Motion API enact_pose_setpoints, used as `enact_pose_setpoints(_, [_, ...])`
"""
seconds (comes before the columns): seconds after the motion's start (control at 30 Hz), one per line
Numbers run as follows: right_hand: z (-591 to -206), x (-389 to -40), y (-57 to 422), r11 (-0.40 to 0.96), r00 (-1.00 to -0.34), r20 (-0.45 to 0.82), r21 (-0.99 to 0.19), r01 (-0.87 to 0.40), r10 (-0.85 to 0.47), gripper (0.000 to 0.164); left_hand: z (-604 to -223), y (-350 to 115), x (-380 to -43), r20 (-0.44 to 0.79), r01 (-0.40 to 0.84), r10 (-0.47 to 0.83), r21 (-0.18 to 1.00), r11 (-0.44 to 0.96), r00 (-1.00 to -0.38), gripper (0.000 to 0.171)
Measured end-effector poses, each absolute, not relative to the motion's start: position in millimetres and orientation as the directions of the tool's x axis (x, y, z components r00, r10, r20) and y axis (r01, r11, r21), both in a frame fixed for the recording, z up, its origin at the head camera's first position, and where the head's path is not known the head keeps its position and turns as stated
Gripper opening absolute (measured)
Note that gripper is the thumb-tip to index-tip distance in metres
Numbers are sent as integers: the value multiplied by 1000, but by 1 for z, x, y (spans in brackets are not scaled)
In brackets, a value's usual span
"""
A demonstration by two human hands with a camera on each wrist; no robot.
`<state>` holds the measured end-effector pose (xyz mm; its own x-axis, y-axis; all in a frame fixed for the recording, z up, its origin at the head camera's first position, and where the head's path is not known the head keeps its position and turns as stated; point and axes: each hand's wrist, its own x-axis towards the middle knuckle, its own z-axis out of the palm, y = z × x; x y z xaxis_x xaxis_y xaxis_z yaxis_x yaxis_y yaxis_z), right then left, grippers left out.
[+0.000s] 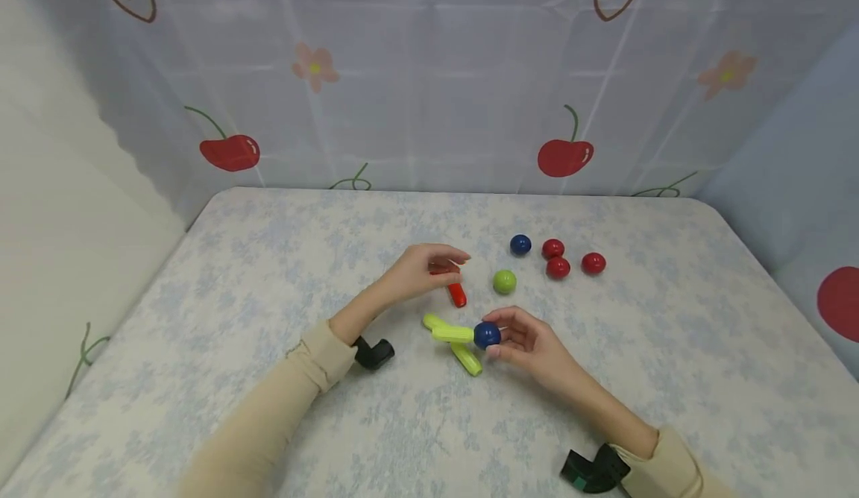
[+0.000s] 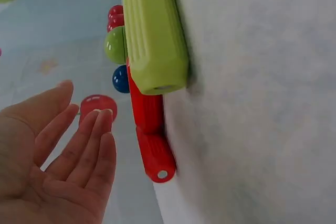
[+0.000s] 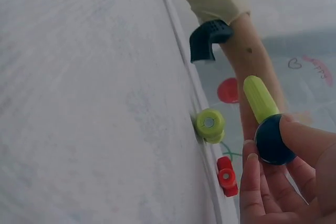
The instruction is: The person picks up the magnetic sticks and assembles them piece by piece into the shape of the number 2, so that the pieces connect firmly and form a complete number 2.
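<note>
My right hand (image 1: 533, 345) pinches a dark blue ball (image 1: 487, 335) between thumb and fingertips. From the ball a yellow-green ribbed rod (image 1: 452, 334) sticks out to the left; the right wrist view shows this rod (image 3: 260, 98) meeting the ball. Below it, another yellow-green piece (image 1: 467, 361) lies slanted on the table. My left hand (image 1: 417, 269) hovers by a red piece (image 1: 458, 295), partly hidden behind its fingers in the head view. Its fingers are relaxed and hold nothing in the left wrist view, where the red piece (image 2: 156, 156) shows a small metallic disc at its end.
Behind the hands sit a green ball (image 1: 505, 282), a second blue ball (image 1: 520, 244) and several red balls (image 1: 558, 268) on the table (image 1: 268, 259), which has a pale floral cover. A printed curtain (image 1: 429, 95) hangs along its back edge.
</note>
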<state>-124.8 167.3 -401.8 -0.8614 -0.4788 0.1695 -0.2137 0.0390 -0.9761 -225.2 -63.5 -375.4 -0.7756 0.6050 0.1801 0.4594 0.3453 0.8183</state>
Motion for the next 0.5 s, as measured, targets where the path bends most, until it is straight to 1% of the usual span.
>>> enact_pose_setpoints(0.13, [-402,-123,168,0,-856,184,-978,-210,-482,36,-379,-35,-244,107,521,709,754,399,-697,42])
enact_pose_setpoints(0.3, [-401,-123,169,-39,-846,226,-971,-237,-483,35,-381,-6,-254,51,610,794,671,421,-605,47])
enact_pose_setpoints(0.43, [-402,-122,169,-61,-837,247,-967,-249,-488,34,-380,7,-253,45,686,825,581,437,-563,44])
enact_pose_setpoints(0.5, [-401,-122,170,-67,-836,250,-966,-250,-488,34,-379,9,-251,36,710,825,533,461,-563,41])
